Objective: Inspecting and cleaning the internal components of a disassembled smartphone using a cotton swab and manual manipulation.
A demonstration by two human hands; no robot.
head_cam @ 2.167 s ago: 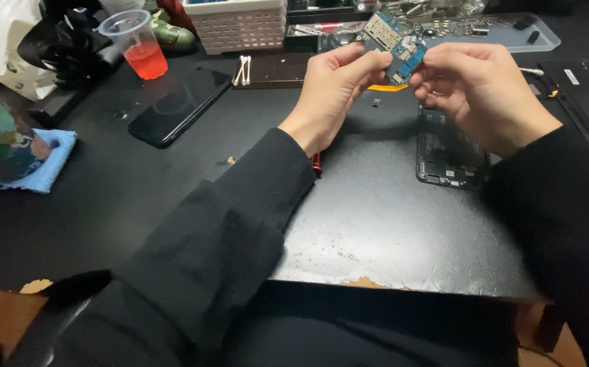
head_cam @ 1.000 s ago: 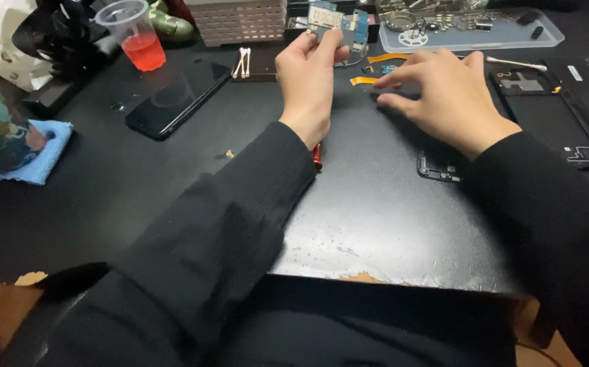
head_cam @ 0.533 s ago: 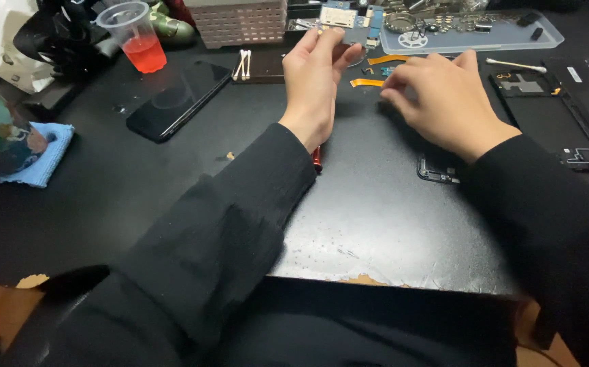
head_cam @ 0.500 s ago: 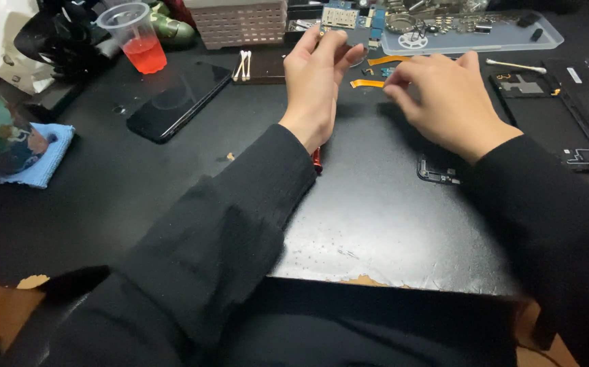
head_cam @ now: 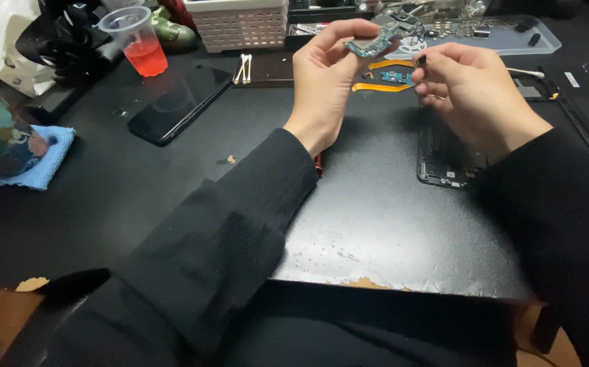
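- Nearest the camera, two black sleeves (head_cam: 240, 231) run up from the lower edge over a black work mat (head_cam: 376, 224) whose front edge is chipped and worn.
- An opened phone body (head_cam: 444, 160) lies on the mat, partly under the right wrist, its inner frame facing up.
- To the left, a blue cloth (head_cam: 43, 160) sits near the mat's edge, well apart from both hands.
- A dark phone (head_cam: 179, 102) lies screen up and slanted, left of the left forearm.
- The left hand (head_cam: 325, 78) is raised above the mat, its fingers and thumb pinched on a small blue-green circuit board (head_cam: 376, 39), which is held up and tilted in the air.
- The right hand (head_cam: 471, 92) hovers just beside it, fingertips drawn together on a tiny dark piece (head_cam: 422, 61) close to the board's lower edge; what the piece is cannot be told.
- Under the gap between the hands, two orange flex ribbons (head_cam: 379, 87) and a small blue part (head_cam: 396, 77) lie flat on the mat.
- Cotton swabs (head_cam: 243, 68) lie on a dark pad behind the phone.
- Farther back, a clear plastic cup (head_cam: 135, 41) holds red liquid, a white mesh basket (head_cam: 240, 24) stands beside it, and a clear tray (head_cam: 505, 37) holds small parts.
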